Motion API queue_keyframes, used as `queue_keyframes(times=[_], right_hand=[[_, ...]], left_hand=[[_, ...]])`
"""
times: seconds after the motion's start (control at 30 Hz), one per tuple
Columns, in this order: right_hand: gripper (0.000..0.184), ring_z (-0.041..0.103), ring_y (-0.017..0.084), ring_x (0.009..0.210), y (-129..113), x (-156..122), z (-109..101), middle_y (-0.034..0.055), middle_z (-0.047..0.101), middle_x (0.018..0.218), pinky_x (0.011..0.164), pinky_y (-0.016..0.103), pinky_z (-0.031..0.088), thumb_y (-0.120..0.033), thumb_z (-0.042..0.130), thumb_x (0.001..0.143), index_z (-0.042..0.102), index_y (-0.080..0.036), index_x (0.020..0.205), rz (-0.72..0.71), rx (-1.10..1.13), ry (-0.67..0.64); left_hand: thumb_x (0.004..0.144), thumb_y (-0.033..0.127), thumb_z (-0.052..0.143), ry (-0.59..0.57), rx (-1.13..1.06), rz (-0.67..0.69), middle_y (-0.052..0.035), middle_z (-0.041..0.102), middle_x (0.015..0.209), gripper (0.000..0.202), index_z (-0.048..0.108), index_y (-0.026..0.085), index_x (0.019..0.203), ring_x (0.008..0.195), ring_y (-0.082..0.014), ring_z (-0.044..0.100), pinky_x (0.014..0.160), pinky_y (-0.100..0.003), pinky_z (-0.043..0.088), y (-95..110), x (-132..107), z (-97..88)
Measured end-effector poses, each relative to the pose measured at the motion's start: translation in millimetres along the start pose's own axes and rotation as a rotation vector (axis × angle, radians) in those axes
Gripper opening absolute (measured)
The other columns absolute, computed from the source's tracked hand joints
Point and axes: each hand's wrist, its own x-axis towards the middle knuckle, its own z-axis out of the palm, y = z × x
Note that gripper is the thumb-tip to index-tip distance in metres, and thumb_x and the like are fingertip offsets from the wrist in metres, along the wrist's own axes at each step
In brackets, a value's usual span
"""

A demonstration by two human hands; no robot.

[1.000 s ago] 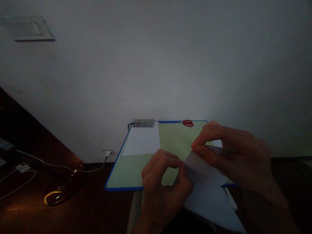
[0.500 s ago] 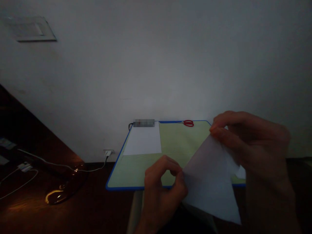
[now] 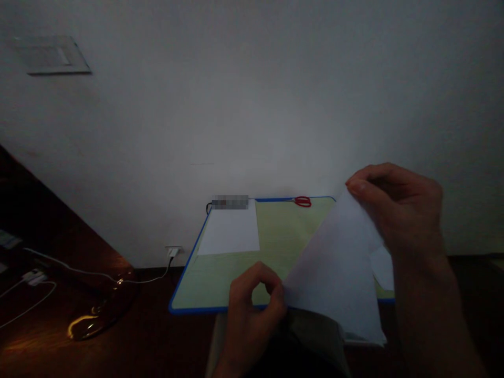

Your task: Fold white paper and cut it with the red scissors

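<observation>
Left hand and right hand pinch a white paper sheet tight, kinda hiding the blue-rimmed green table's near-right edge.

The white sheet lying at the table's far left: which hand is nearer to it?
Left. The left hand is on the near side of that white sheet; the right hand is well off to its right, farther away.

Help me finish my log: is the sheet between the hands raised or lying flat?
Raised: the sheet slants from the left hand up to the right hand, hiding part of the table.
</observation>
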Motion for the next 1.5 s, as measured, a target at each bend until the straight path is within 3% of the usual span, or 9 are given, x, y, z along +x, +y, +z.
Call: queue_keyframes(times=[0.27,0.5,0.73,0.87,0.97,1.1,1.23,1.37,1.5], right_hand=[[0.009,0.061,0.011,0.059,18,13,-6,0.0002,0.071,0.069,0.05,0.02,0.046,-0.013,0.081,0.077,0.078,-0.021,0.073,0.112,0.088,0.243],[0.011,0.068,0.014,0.063,32,-22,4,0.0002,0.074,0.075,0.051,0.021,0.051,-0.03,0.081,0.082,0.076,-0.021,0.085,0.279,0.113,0.058],[0.017,0.058,0.011,0.05,34,-33,9,-0.0014,0.069,0.065,0.042,0.019,0.042,-0.036,0.081,0.08,0.075,-0.021,0.083,0.445,0.183,0.107],[0.016,0.056,0.011,0.05,29,-27,4,-0.0017,0.068,0.065,0.041,0.02,0.041,-0.036,0.081,0.078,0.074,-0.022,0.083,0.421,0.168,0.182],[0.014,0.06,0.012,0.056,30,-25,-5,-0.0016,0.068,0.068,0.047,0.022,0.044,-0.034,0.08,0.08,0.074,-0.022,0.082,0.351,0.063,0.167],[0.006,0.066,0.014,0.074,42,-24,-18,-0.0006,0.07,0.08,0.067,0.025,0.053,-0.026,0.076,0.085,0.072,-0.023,0.082,0.169,-0.094,0.03],[0.005,0.065,0.016,0.083,52,-20,-31,0.0009,0.067,0.088,0.076,0.031,0.053,-0.021,0.069,0.092,0.067,-0.023,0.087,-0.062,-0.143,-0.167],[0.011,0.066,0.017,0.085,48,-22,-54,0.0025,0.069,0.092,0.077,0.032,0.054,-0.014,0.071,0.09,0.067,-0.023,0.094,-0.369,-0.381,-0.241],[0.014,0.069,0.018,0.088,63,-62,-76,0.0059,0.071,0.099,0.081,0.033,0.057,-0.012,0.069,0.092,0.068,-0.021,0.104,-0.466,-0.619,-0.358]], left_hand=[[0.09,0.024,0.061,0.062,-0.069,-0.134,-0.0004,0.062,0.07,0.019,0.063,0.018,0.072,0.069,-0.016,0.06,0.065,-0.027,0.047,-32,-5,-19.1],[0.095,0.034,0.065,0.221,0.127,0.023,-0.0081,0.068,0.119,0.024,0.067,0.023,0.116,0.103,-0.0215,0.066,0.088,-0.035,0.054,-40,29,-22.2],[0.094,0.038,0.068,-0.111,0.182,0.154,-0.0079,0.065,0.134,0.038,0.064,0.027,0.129,0.123,-0.0245,0.06,0.102,-0.042,0.049,-35,86,-21.9],[0.092,0.044,0.069,-0.379,0.157,0.089,-0.0052,0.075,0.107,0.028,0.074,0.021,0.107,0.097,-0.0214,0.068,0.084,-0.032,0.052,-30,109,-19.3],[0.095,0.046,0.063,-0.467,0.108,0.05,-0.0009,0.068,0.074,0.036,0.072,0.016,0.077,0.072,-0.0155,0.062,0.065,-0.025,0.045,-28,117,-23.3],[0.1,0.043,0.057,-0.533,0.101,0.071,0.0001,0.066,0.069,0.042,0.071,0.014,0.072,0.064,-0.0127,0.058,0.059,-0.023,0.041,-27,121,-39.4],[0.102,0.037,0.056,-0.427,0.246,0.243,-0.0034,0.077,0.087,0.031,0.078,0.017,0.092,0.077,-0.0162,0.068,0.066,-0.025,0.049,-16,130,-51.6],[0.1,0.028,0.061,-0.168,0.466,0.645,-0.0058,0.078,0.115,0.024,0.073,0.025,0.121,0.1,-0.0202,0.07,0.087,-0.036,0.052,-1,130,-51.2],[0.097,0.026,0.067,-0.128,0.757,0.828,-0.005,0.072,0.131,0.034,0.065,0.029,0.131,0.114,-0.0252,0.064,0.096,-0.045,0.047,-18,112,-38.2]])
